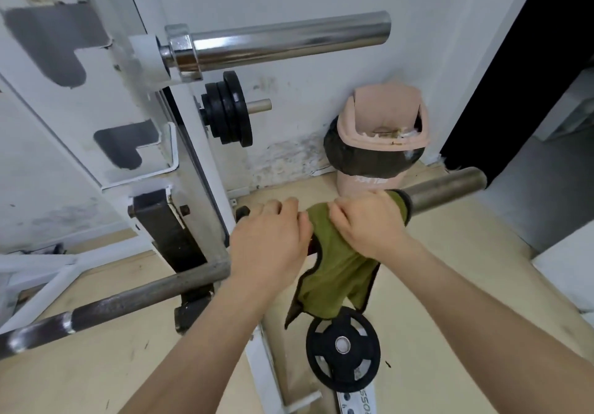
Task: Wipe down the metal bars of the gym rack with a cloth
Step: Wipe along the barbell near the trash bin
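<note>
Here, one olive-green cloth with dark edging is draped over the dull grey steel barbell, one of two bars in view, and its loose end hangs below the bar. Two hands are on it. The right hand lies knuckles up on the cloth, its grip closed round cloth and bar together. The left hand sits just beside it, touching the cloth's edge, its grip curled over the bare bar. Both forearms reach forward from the bottom of the view. Above, the second bar, a shiny chrome barbell sleeve, rests on the white painted rack upright. One stack of small black weight plates sits on a peg. One black plate with cut-out holes is lower, under the cloth's hanging end. One pink swing-lid bin stands against the wall.
</note>
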### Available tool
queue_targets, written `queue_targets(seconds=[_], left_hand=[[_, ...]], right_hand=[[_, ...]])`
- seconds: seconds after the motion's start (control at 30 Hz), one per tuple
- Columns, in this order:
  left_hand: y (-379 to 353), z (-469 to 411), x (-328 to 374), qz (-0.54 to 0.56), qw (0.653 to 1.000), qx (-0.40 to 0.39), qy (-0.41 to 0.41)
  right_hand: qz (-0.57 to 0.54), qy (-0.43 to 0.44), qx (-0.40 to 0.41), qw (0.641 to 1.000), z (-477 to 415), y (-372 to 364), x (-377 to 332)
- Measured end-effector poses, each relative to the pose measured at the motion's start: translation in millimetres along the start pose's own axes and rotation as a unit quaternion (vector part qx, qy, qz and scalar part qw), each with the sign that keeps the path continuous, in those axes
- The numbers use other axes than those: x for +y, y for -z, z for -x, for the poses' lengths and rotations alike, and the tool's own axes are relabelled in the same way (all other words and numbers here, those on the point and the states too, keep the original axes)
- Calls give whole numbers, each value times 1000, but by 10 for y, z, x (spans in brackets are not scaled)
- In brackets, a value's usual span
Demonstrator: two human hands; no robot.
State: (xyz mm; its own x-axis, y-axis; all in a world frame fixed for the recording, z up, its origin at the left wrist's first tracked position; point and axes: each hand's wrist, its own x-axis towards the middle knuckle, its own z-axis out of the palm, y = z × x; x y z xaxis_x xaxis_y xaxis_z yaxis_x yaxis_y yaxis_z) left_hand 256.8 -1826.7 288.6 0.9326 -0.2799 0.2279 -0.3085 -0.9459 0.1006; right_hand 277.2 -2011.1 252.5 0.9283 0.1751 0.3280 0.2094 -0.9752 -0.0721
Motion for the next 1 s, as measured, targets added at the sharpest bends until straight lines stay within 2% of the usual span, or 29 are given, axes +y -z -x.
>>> queue_targets(seconds=[0.1, 0.23, 0.33, 0.4, 0.43, 0.53, 0.6, 0.63, 0.67, 0.73, 0.83, 0.9, 1.0], left_hand=[[-193, 29, 125, -92, 993, -57, -39], [-255, 185, 79, -78, 995, -33, -42], [-232, 262, 130, -73, 996, -30, -47], [-158, 266, 213, -86, 996, -10, -36], [-130, 240, 251, -86, 996, 5, -32], [-111, 70, 384, -69, 997, 24, -33], [-188, 8, 443, -87, 995, 4, -53], [-235, -5, 454, -97, 993, -10, -63], [-271, -10, 453, -105, 992, -21, -68], [-297, -13, 418, -107, 991, -18, -78], [-282, -28, 363, -103, 990, -14, -93], [-223, -41, 350, -121, 988, -11, -92], [-213, -53, 260, -84, 989, -33, -115]], right_hand=[[6, -101, -25, 995, -5, 95, 805], [27, -217, 13, 976, 54, 99, 1571], [-54, -328, 80, 940, 66, 65, 1794], [-176, -417, 132, 882, 83, 28, 1830], [-234, -469, 164, 836, 74, 3, 1816], [-394, -589, 256, 658, 12, -52, 1691], [-527, -608, 305, 510, -23, -77, 1615], [-573, -609, 316, 448, -24, -94, 1600], [-593, -613, 323, 410, -31, -124, 1602], [-608, -621, 327, 372, -35, -167, 1550], [-605, -624, 315, 383, -43, -186, 1309], [-608, -642, 307, 353, -46, -189, 1058], [-603, -658, 294, 343, -93, -148, 600]])
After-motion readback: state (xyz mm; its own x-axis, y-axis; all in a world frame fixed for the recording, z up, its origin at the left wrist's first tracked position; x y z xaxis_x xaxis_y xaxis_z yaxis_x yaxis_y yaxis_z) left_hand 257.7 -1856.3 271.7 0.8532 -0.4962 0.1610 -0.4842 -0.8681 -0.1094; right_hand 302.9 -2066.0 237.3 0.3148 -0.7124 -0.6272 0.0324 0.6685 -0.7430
